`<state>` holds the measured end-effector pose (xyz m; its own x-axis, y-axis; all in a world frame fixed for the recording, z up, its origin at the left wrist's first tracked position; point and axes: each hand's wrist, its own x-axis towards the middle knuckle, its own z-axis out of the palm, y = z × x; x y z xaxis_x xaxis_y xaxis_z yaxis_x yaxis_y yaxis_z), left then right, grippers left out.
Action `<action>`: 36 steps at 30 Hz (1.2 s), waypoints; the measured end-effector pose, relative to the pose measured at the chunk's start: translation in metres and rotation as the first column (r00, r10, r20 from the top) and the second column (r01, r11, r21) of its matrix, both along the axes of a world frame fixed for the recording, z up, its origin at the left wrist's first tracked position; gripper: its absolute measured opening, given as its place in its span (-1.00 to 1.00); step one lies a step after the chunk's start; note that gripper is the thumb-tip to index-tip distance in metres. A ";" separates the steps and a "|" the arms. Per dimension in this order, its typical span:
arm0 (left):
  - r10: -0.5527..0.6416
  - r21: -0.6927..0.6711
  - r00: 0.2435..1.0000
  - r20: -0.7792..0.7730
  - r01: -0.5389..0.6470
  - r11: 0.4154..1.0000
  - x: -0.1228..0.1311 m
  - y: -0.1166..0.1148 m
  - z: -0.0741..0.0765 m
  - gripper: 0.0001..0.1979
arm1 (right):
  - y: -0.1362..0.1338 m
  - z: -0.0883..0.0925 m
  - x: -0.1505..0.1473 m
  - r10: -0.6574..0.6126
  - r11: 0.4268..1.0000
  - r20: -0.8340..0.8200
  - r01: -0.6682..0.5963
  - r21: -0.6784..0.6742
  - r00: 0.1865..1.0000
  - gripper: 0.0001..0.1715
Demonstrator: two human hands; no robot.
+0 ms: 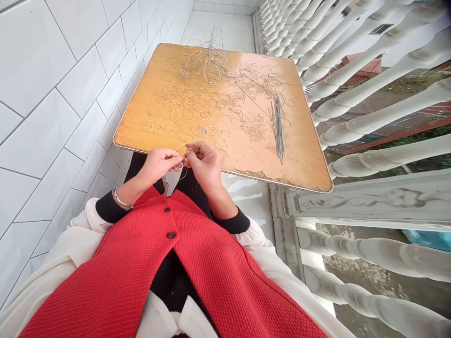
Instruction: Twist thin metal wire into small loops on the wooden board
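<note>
Red waffle-knit buttoned vest nearest. Left hand and right hand together, fingertips pinching a thin silver wire loop; exact grip hidden. Beyond, on the worn orange wooden table: many formed wire rings, a bundle of straight wires, still unformed, and a tangled wire form.

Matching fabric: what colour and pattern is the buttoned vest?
Red waffle-weave vest, clearest in the head view.
</note>
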<state>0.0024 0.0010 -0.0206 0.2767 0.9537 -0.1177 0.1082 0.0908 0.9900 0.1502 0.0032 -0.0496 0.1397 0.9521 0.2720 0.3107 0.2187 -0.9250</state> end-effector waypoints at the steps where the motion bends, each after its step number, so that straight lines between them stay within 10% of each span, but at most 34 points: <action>1: 0.001 0.003 1.000 -0.012 -0.001 1.000 -0.001 0.000 0.001 -0.81 | 0.000 0.001 0.000 0.024 0.999 -0.042 -0.026 -0.036 0.999 -0.87; 17: 0.087 0.263 0.975 -0.204 -0.031 0.964 -0.006 0.009 -0.011 -0.80 | 0.003 0.013 -0.001 -0.036 0.998 0.080 0.031 0.052 0.996 -0.96; 36: 0.026 0.137 0.993 -0.117 -0.010 0.990 -0.007 0.009 -0.003 -0.83 | 0.015 0.010 -0.003 0.000 0.984 -0.241 -0.042 -0.171 0.971 -0.87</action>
<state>-0.0045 0.0095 -0.0238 0.2509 0.9679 -0.0169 0.2243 -0.0412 0.9736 0.1471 0.0183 -0.0400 0.1598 0.9851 0.0631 0.0729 0.0520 -0.9960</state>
